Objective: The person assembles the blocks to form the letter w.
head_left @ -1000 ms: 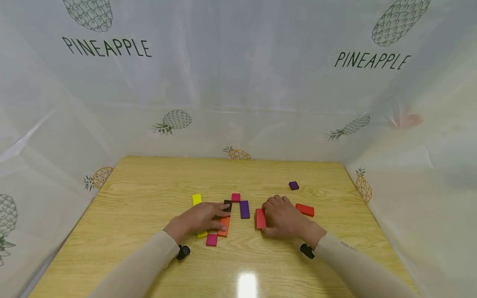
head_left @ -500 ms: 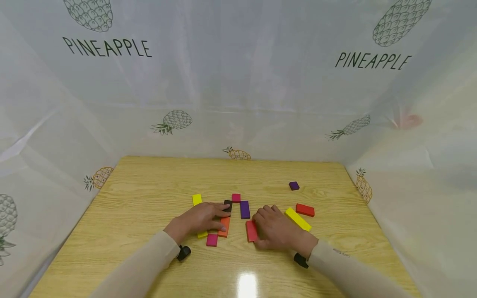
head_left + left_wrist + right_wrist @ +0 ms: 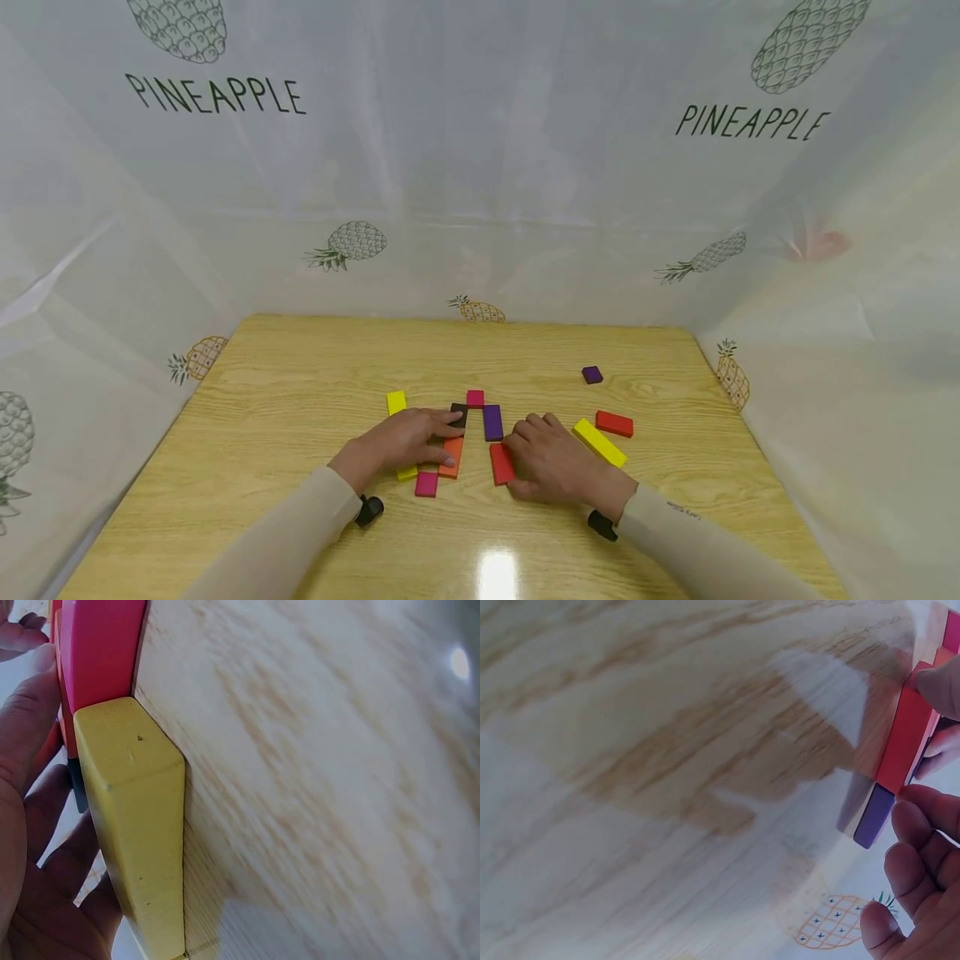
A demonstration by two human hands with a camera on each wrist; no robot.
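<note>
In the head view my left hand (image 3: 405, 437) lies over the left cluster of flat blocks, fingers extended. Its fingertips rest on a black block (image 3: 457, 422) and its thumb on an orange block (image 3: 454, 447) below that one. A yellow strip (image 3: 396, 402) runs partly hidden under this hand, and a pink square (image 3: 426, 485) touches the orange block's lower end. My right hand (image 3: 553, 460) pinches a red block (image 3: 500, 465) between thumb and fingers. In the right wrist view, the red block's end meets a purple block (image 3: 874, 817). Another pink square (image 3: 475, 398) bridges the black and purple tops.
Right of my right hand lie a loose yellow block (image 3: 600, 442) and another red block (image 3: 615, 423). A small purple block (image 3: 592, 374) sits farther back on the wooden table (image 3: 322, 350). Pineapple-print sheeting (image 3: 480, 267) hangs around the back and sides.
My right hand has slid the red block left and toward me, then up close under the purple block, uncovering the loose yellow block. My left hand has stayed put.
</note>
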